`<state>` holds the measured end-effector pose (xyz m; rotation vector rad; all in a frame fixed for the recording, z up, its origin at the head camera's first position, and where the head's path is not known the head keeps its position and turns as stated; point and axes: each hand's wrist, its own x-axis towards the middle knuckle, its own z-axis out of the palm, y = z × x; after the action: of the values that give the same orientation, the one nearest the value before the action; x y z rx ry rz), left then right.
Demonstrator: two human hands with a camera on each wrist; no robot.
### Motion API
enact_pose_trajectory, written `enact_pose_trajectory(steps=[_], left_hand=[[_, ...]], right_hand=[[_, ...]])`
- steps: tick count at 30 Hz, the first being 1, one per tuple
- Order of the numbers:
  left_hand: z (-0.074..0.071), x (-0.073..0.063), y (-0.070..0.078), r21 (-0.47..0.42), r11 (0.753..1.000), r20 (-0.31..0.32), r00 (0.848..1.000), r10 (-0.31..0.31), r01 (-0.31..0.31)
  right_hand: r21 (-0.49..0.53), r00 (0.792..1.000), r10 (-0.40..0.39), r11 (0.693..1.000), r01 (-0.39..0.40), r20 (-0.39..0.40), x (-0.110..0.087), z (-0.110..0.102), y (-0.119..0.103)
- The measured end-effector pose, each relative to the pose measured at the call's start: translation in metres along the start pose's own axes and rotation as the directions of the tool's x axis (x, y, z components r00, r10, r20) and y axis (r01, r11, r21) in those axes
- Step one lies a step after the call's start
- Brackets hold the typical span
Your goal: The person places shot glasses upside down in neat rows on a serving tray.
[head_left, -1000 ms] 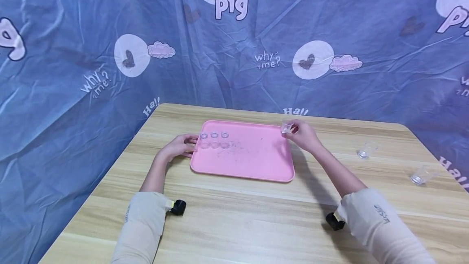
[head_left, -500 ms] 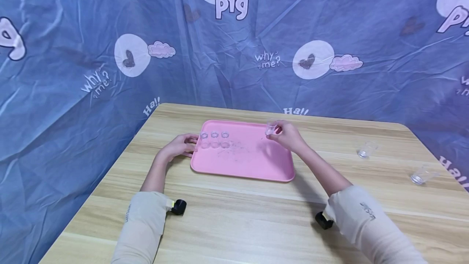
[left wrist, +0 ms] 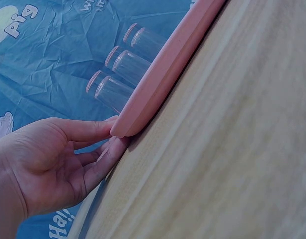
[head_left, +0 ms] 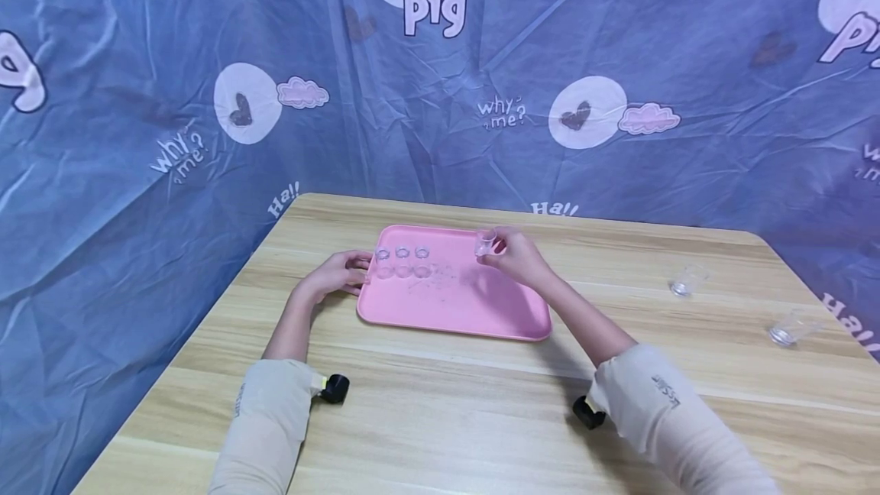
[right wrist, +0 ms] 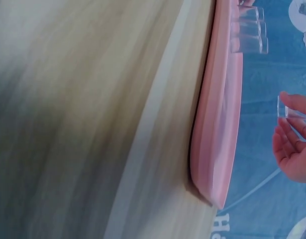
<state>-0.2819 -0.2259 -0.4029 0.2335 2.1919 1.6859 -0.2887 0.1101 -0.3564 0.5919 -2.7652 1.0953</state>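
Observation:
Three clear shot glasses (head_left: 402, 263) stand in a row at the back left of the pink tray (head_left: 454, 319), apparently upside down with their thick bases up. My left hand (head_left: 333, 276) pinches the tray's left rim. The left wrist view shows its thumb on the rim and fingers below, beside the glasses (left wrist: 130, 67). Over the back of the tray, right of the row, my right hand (head_left: 519, 257) holds another clear shot glass (head_left: 485, 243) between thumb and fingers. In the right wrist view this glass (right wrist: 282, 107) is above the tray, its thick base toward it.
Two more clear glasses, a nearer one (head_left: 787, 331) and a farther one (head_left: 687, 281), are on the wooden table (head_left: 440, 418) to the right. A blue printed cloth (head_left: 412, 136) hangs behind the table.
My right hand has carried its glass leftward from the tray's back right corner toward the row of glasses. My left hand has stayed at the tray's left rim.

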Motion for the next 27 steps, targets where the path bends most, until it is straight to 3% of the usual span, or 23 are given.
enact_pose_trajectory(steps=[9, 20, 27], left_hand=[[-0.001, 0.001, -0.002, 0.012, 1.0, -0.008, 1.0, -0.004, 0.004], [-0.001, 0.003, -0.003, 0.015, 1.0, -0.008, 1.0, -0.002, 0.002], [-0.001, 0.001, 0.0, 0.011, 1.0, -0.014, 1.0, -0.003, 0.003]], right_hand=[[0.081, 0.999, 0.006, 0.997, -0.009, 0.046, 0.006, 0.016, -0.012], [0.144, 0.999, -0.014, 0.989, 0.008, 0.04, 0.011, 0.031, -0.018], [0.114, 0.998, 0.008, 0.993, -0.015, 0.059, 0.01, 0.032, -0.017]])
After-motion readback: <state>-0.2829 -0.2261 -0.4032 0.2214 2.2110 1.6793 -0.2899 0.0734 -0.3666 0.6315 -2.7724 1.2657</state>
